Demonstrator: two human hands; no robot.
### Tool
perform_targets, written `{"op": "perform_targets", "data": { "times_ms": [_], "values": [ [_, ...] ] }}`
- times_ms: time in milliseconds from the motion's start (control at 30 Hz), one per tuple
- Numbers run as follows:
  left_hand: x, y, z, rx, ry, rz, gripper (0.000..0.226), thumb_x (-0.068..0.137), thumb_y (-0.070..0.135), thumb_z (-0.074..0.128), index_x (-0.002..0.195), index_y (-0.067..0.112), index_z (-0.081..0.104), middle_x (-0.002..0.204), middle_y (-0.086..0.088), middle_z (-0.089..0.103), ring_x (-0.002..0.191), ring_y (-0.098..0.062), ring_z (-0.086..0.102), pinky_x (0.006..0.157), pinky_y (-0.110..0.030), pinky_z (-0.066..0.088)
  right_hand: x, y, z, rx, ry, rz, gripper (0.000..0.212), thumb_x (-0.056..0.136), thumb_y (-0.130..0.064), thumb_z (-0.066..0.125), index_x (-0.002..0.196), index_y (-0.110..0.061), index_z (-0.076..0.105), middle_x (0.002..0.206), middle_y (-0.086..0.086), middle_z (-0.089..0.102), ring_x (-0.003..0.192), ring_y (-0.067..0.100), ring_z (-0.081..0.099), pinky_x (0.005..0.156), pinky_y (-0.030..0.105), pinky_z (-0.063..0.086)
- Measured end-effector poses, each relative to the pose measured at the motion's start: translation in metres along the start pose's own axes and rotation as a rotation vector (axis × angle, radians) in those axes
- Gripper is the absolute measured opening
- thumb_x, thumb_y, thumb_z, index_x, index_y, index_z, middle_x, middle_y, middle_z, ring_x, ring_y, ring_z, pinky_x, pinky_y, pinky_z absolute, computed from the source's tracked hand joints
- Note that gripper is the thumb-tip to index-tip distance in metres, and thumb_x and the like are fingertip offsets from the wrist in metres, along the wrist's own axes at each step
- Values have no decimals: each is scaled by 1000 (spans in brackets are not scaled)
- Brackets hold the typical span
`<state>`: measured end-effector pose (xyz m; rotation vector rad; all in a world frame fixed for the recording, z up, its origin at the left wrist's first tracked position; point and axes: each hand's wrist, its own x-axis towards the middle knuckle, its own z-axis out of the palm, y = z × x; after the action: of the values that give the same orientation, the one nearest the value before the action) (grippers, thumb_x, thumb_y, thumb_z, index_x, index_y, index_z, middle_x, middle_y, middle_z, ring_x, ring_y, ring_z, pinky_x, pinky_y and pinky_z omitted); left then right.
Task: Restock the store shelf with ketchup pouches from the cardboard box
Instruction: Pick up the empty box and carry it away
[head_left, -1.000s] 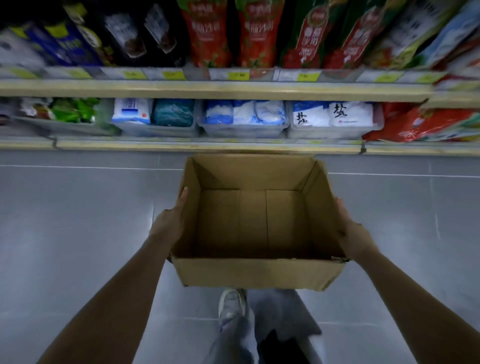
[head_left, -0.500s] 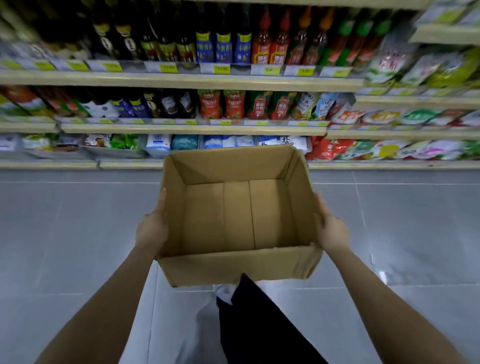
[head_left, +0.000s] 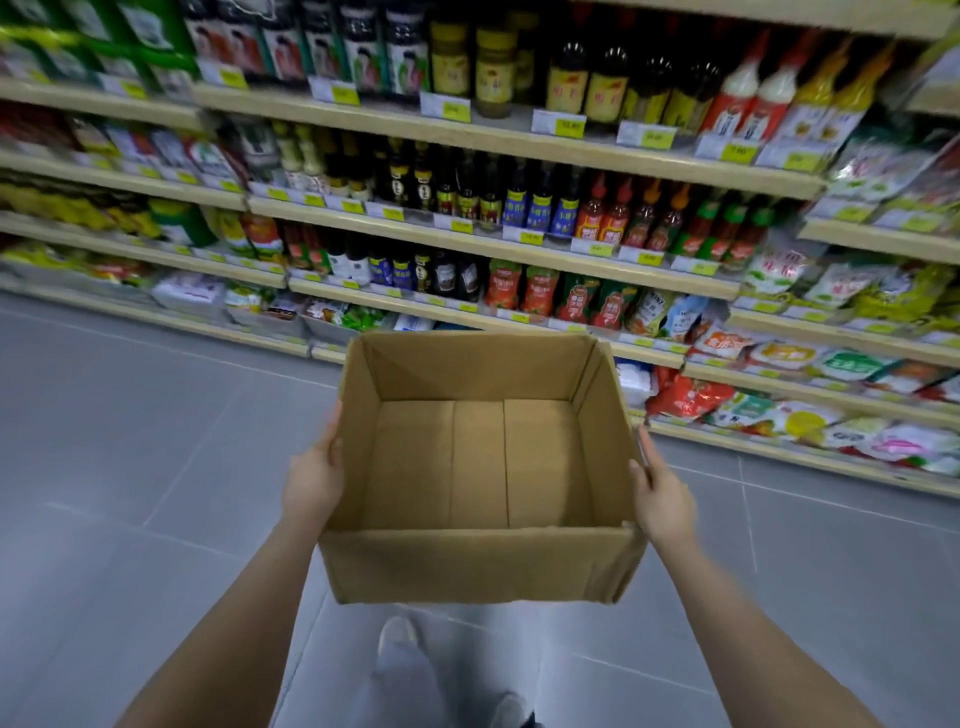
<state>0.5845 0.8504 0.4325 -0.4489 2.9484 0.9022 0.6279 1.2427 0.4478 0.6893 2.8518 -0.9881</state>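
Head view: both hands, left hand (head_left: 313, 475) and right hand (head_left: 662, 499), fingers pressed flat, clamp the empty cardboard box (head_left: 480, 467) near the ketchup pouches (head_left: 540, 291) shelved beyond, restocking looks done, carry-off next.

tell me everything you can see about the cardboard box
The cardboard box is plain brown corrugated card, open at the top, and its inside is bare, with no pouches showing. Seams run across its floor. It is held level in the air above the grey floor, the left hand flat on one side wall, the right hand on the other.
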Motion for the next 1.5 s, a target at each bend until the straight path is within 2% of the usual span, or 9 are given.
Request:
{"op": "perform_targets", "data": {
  "times_ms": [200,400,533,733,867,1033,1200,1333,1500],
  "values": [
    [0,-55,-52,-35,27,-58,49,101,25,29,146,39,18,104,-27,63,88,-42,62,77,-47,49,-31,-60,37,-11,17,-61,48,98,-32,36,140,-49,22,84,10,66,80,32,63,65,36,43],
    [36,-125,-112,-97,16,-66,46,100,30,33,146,29,26,135,-18,51,118,-41,51,98,-52,41,-52,-146,108,7,44,-65,45,97,-30,40,140,-42,31,83,13,68,78,33,63,65,38,46],
    [72,-182,-160,-82,-17,-87,49,99,33,37,146,28,25,133,-19,54,116,-41,53,95,-47,42,-67,-211,152,-12,38,-69,42,97,-29,40,138,-41,34,69,12,63,64,29,59,57,35,42],
    [139,-247,-212,-93,-17,-99,47,98,31,40,145,27,30,130,-19,56,115,-43,52,94,-46,42,-63,-297,212,-41,22,-51,43,97,-31,40,137,-44,34,79,14,67,76,32,64,61,35,44],
    [199,-279,-225,-101,-37,-110,48,98,34,40,145,29,30,130,-17,56,116,-42,52,96,-47,41,-37,-345,251,-38,-6,-52,42,97,-29,40,137,-42,34,73,13,65,67,29,61,58,35,46],
    [290,-300,-236,-68,-53,-100,50,98,35,40,146,30,27,133,-17,54,118,-41,51,97,-48,40,15,-403,300,-5,-7,-64,41,97,-26,42,137,-38,39,106,16,68,94,36,63,72,41,49],
    [368,-316,-255,-61,-97,-101,56,95,36,48,146,29,25,136,-14,52,119,-38,52,97,-44,42,56,-456,336,-1,-37,-43,41,97,-30,41,135,-42,39,117,11,66,106,35,60,82,41,48],
    [421,-334,-271,-76,-144,-116,59,93,38,49,146,31,23,138,-13,50,122,-37,50,101,-46,40,75,-498,362,-12,-40,-12,41,97,-30,42,136,-41,39,111,10,68,98,33,63,75,38,48],
    [489,-370,-287,-19,-199,-70,58,94,41,47,146,33,23,125,-15,60,113,-38,56,91,-43,45,82,-544,404,-50,-34,35,42,97,-31,39,138,-42,35,91,14,69,83,32,65,66,36,47]
  ]
}}
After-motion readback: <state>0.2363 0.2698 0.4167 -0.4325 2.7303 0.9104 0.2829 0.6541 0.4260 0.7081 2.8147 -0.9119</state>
